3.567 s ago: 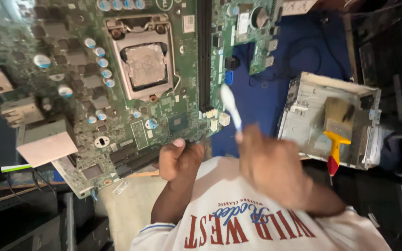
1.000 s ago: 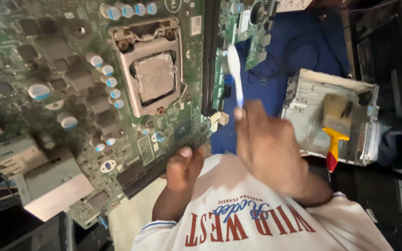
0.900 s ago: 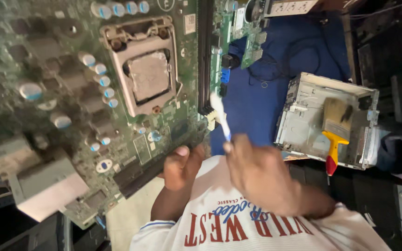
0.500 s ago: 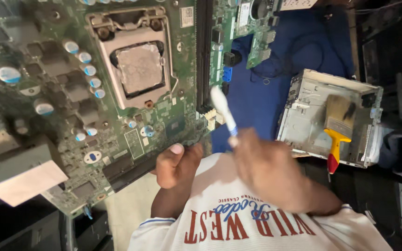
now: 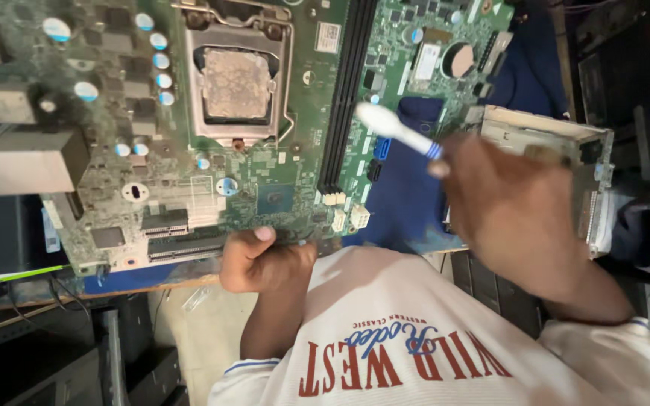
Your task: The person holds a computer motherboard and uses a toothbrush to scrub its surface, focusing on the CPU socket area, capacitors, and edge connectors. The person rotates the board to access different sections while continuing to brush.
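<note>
Green motherboard cut off – right hand blurred.

A computer repair workshop is indicated: a bare motherboard and a stripped metal drive casing are laid on a cluttered bench.

- Green motherboard: fills the upper left and centre of the frame, held by its lower edge; dusty, with a metal-framed processor socket at upper centre, black memory slots to its right, round capacitors at left.
- White toothbrush: tilted, head toward the upper left, over the board's right edge, right of the memory slots.
</note>
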